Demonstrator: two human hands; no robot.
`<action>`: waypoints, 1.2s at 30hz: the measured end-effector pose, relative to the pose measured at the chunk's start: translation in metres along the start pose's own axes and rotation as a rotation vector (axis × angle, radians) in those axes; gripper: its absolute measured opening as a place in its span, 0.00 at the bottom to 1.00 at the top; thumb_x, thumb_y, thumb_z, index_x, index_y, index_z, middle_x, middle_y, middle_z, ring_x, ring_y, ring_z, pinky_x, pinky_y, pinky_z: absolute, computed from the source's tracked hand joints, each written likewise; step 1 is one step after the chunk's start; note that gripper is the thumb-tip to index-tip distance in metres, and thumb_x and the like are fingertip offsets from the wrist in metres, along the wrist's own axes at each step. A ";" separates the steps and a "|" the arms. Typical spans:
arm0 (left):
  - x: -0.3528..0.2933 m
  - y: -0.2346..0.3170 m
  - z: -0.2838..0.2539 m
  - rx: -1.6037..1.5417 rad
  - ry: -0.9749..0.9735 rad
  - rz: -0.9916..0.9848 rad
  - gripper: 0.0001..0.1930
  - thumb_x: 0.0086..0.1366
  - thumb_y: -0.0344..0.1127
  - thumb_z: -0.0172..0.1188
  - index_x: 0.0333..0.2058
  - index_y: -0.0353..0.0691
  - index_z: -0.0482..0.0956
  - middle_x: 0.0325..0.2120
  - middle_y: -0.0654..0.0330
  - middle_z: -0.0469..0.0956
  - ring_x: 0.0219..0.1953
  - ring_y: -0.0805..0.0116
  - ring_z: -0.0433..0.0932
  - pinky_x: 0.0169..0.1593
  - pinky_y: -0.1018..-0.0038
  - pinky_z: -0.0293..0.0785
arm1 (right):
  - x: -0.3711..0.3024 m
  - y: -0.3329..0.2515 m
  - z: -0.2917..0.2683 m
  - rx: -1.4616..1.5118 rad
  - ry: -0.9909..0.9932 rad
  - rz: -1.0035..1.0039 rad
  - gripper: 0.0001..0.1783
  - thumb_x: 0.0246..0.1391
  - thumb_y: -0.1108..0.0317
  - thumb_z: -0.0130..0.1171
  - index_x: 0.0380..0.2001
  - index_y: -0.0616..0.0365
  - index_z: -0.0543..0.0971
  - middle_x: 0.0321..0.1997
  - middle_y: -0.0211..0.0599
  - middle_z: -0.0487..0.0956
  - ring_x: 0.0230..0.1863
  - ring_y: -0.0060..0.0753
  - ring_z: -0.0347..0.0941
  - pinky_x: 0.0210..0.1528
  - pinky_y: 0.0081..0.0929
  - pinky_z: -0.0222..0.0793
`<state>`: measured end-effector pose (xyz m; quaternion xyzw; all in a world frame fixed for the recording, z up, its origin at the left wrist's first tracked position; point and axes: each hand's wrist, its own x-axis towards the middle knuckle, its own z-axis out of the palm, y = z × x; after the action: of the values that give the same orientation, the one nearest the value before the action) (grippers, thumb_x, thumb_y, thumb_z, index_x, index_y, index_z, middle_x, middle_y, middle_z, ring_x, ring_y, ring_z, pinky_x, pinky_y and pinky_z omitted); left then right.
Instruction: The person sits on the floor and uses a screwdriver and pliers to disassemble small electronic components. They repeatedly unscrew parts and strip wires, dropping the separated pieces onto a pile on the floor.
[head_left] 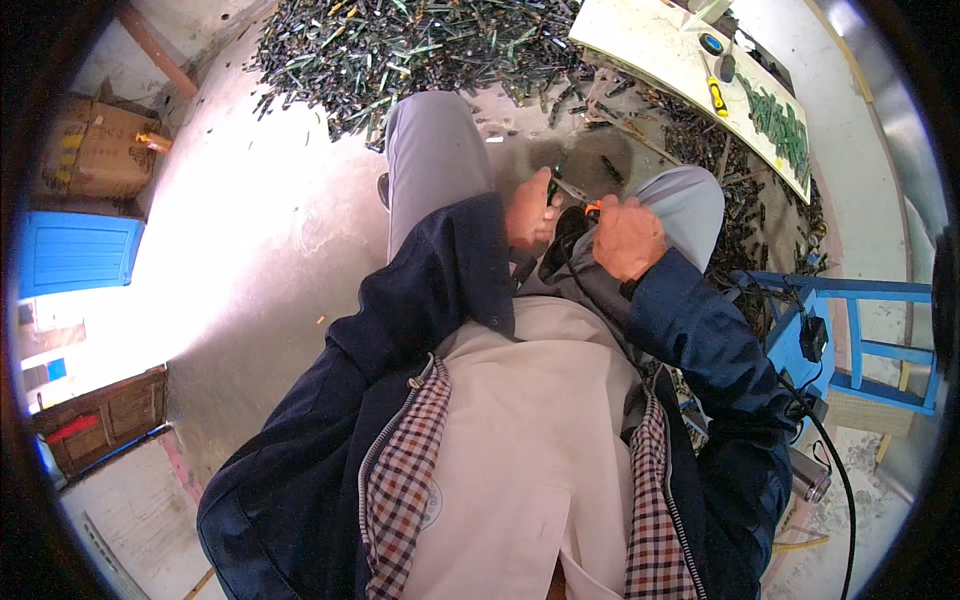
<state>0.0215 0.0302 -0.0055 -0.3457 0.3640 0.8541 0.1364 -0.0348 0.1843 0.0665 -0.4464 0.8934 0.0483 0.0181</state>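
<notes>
Between my knees, my left hand (530, 211) is closed around a small dark strip with green on it (554, 188). My right hand (628, 240) grips an orange-handled tool (593, 212). Its thin metal end points up and left, to the strip at my left fingertips. Whether the metal touches the strip I cannot tell. The fingers partly cover both things, and the tool's exact kind does not show.
A large pile of dark and green strips (400, 60) covers the floor ahead. At the far right a white board (640, 40) carries a yellow-and-black screwdriver (716, 95), a tape roll (711, 44) and green strips (778, 128). A blue stool (850, 335) with a black cable stands right.
</notes>
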 end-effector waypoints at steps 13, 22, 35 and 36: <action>0.003 -0.001 -0.012 -0.004 -0.170 -0.005 0.22 0.62 0.59 0.35 0.22 0.47 0.63 0.08 0.71 0.54 0.07 0.76 0.49 0.12 0.76 0.44 | 0.011 0.008 -0.004 0.359 -0.326 0.128 0.16 0.49 0.61 0.55 0.32 0.65 0.76 0.29 0.55 0.77 0.35 0.57 0.74 0.40 0.45 0.70; -0.005 0.004 -0.007 -0.079 -0.214 -0.001 0.22 0.63 0.58 0.37 0.21 0.47 0.62 0.07 0.70 0.54 0.07 0.76 0.49 0.11 0.75 0.44 | 0.007 0.015 -0.021 1.332 -0.753 0.370 0.12 0.53 0.61 0.54 0.26 0.60 0.74 0.17 0.33 0.72 0.19 0.27 0.70 0.18 0.26 0.67; -0.008 0.008 -0.003 -0.232 -0.496 -0.020 0.23 0.66 0.57 0.35 0.20 0.46 0.63 0.06 0.71 0.52 0.07 0.76 0.48 0.12 0.77 0.46 | -0.025 0.014 0.005 2.124 -0.830 0.236 0.13 0.53 0.58 0.56 0.30 0.57 0.71 0.19 0.34 0.71 0.19 0.30 0.68 0.19 0.27 0.63; -0.009 0.009 -0.004 -0.224 -0.547 -0.002 0.23 0.66 0.56 0.36 0.20 0.46 0.63 0.07 0.71 0.53 0.07 0.76 0.49 0.12 0.77 0.46 | -0.026 0.016 0.006 2.169 -0.835 0.235 0.14 0.53 0.58 0.56 0.30 0.58 0.71 0.19 0.35 0.71 0.19 0.31 0.68 0.20 0.27 0.63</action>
<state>0.0251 0.0216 0.0033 -0.1160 0.2169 0.9502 0.1914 -0.0318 0.2154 0.0640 -0.0611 0.4267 -0.5957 0.6777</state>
